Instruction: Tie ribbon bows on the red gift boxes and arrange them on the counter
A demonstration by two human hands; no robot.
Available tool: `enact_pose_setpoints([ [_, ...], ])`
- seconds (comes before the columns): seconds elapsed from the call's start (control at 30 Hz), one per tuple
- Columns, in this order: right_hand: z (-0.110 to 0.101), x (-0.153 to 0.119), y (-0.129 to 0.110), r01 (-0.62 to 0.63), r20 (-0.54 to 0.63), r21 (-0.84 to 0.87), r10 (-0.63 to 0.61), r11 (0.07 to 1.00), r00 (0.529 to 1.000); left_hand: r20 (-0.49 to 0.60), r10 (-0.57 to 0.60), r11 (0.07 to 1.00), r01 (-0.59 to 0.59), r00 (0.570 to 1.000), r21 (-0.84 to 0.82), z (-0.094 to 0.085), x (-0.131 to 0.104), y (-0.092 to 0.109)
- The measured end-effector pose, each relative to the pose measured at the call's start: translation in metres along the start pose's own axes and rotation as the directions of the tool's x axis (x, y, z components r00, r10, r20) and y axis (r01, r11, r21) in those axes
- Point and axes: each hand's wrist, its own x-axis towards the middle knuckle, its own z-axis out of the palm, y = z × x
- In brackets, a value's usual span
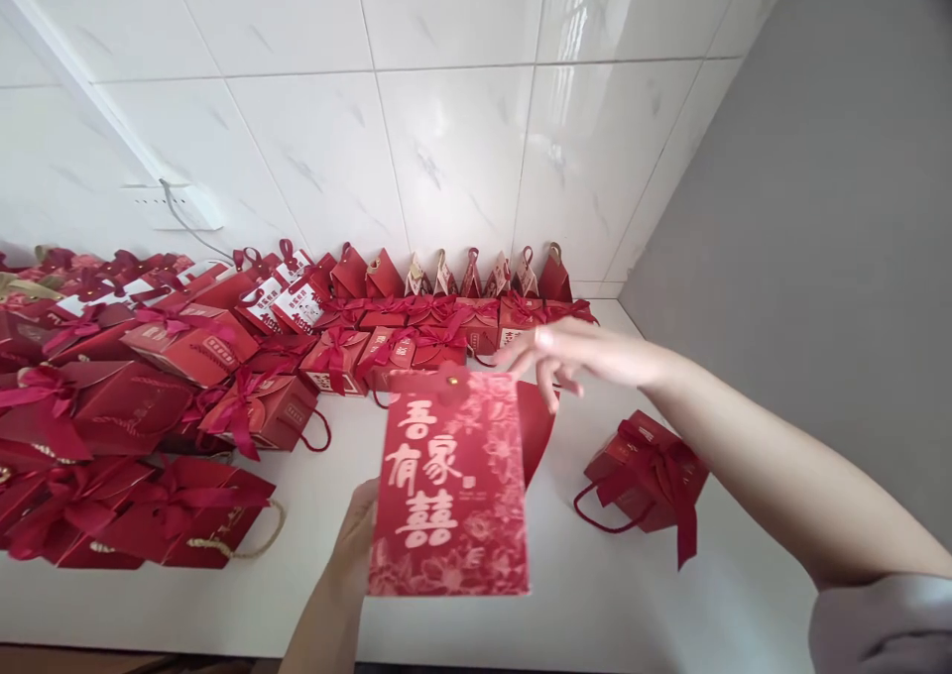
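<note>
Upright in front of me is a red gift box with white Chinese characters, pale flower prints and a small gold stud near its top. My left hand grips it from the left and behind, with most of the fingers hidden by the box. Above its upper right corner hovers my right hand, fingers stretched and bent downward, apparently holding nothing. A darker red flap or side panel shows behind the box's right edge. To the right, beneath my right forearm, lies a small red box with a ribbon bow and cord handle.
Many red ribbon-tied boxes crowd the left and middle of the white table. Several triangular-topped boxes line the tiled wall. A socket with a cable is at left; a grey panel bounds the right.
</note>
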Motion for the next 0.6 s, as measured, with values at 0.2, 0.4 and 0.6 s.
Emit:
enact_pose_setpoints([
  [0.2, -0.001, -0.041, -0.016, -0.06, -0.132, 0.068, 0.069, 0.996, 0.989, 0.424, 0.14, 0.99, -0.119, 0.895, -0.077, 0.043, 0.02, 0.032],
  [0.4, -0.113, -0.07, 0.035, -0.089, -0.929, -0.212, -0.173, 0.973, 0.327, 0.262, 0.235, 0.953, -0.274, 0.936, 0.126, 0.043, 0.05, 0.021],
  [0.6, -0.163, -0.022, 0.107, -0.472, -0.947, -0.183, -0.026, 0.862, 0.32, 0.209, 0.142, 0.942, -0.197, 0.968, 0.273, 0.045, 0.065, -0.009],
])
